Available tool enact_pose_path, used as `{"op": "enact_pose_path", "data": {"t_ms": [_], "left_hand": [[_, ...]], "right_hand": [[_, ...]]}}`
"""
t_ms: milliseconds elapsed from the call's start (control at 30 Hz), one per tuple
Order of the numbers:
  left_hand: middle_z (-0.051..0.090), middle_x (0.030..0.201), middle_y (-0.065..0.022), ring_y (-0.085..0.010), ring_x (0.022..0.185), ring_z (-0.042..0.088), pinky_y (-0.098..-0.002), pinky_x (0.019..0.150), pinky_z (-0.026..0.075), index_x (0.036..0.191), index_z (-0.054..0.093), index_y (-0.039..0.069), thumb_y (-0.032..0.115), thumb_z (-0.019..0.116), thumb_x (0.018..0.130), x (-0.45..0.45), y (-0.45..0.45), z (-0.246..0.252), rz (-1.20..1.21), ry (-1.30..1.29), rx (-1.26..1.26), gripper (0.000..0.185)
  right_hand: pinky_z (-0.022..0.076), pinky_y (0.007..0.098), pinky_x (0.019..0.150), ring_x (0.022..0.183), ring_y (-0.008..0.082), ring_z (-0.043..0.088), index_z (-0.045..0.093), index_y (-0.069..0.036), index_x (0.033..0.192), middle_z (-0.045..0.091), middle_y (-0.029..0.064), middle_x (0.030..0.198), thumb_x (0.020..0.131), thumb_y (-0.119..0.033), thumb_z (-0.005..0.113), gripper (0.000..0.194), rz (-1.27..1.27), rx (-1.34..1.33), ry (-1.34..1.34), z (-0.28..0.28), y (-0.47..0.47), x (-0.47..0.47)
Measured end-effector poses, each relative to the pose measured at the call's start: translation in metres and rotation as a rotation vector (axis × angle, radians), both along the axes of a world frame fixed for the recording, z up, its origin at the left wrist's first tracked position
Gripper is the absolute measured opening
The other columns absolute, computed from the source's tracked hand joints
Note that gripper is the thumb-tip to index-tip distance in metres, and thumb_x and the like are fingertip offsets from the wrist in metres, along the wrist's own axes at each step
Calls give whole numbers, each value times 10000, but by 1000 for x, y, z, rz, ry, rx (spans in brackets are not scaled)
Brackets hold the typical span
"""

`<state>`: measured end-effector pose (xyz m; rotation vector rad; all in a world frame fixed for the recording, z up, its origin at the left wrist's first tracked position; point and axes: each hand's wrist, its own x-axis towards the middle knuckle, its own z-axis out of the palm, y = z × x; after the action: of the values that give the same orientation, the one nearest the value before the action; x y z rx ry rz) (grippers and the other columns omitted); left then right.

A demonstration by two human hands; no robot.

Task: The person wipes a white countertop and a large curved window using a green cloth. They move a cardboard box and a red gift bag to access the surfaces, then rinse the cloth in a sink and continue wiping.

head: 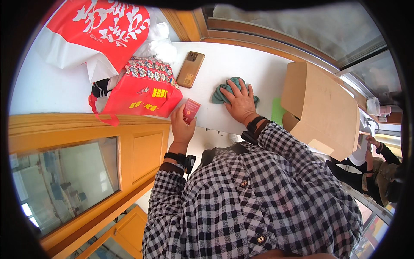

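My left hand (182, 127) grips a small red box (192, 110) with pale writing, at the front edge of the white tabletop (207, 71). My right hand (241, 102) lies spread on a crumpled dark green cloth (220, 95), pressing it against the tabletop. Between the cloth and the bags lies a gold smartphone (190, 69), its camera side up. Just left of the red box stands a red carrier bag (139, 100) with yellow writing and a patterned top.
A larger red and white bag (106, 29) and a white plastic bag (158, 48) occupy the back left. At right, an open cardboard box (323, 106) partly covers a green item (277, 111). Wooden window frames (252, 39) border the back. Another person (381, 174) is at the far right.
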<state>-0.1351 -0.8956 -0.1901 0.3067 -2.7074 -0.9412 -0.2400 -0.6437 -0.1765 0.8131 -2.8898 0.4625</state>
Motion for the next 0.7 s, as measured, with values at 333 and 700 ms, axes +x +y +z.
{"op": "enact_pose_path", "data": {"t_ms": [333,700], "left_hand": [[567,1303,-203,-432,1235,492,-514,1091,373,1345,502,41,10,730,699,-8,26,31,-79,28,-168,686],[593,1209,-191,-415,1167,536,-480,1054,421,1285,542,53,-107,666,660,11,4,38,-134,127,103,657]], "right_hand": [[198,712,1176,1504,411,268,526,-346,1465,354,40,1618,897,-327,713,599,-85,39,44,35,-26,-58],[196,672,1198,1520,389,258,527,-388,1460,385,28,1609,951,-375,650,523,-285,63,88,27,-55,-121]]}}
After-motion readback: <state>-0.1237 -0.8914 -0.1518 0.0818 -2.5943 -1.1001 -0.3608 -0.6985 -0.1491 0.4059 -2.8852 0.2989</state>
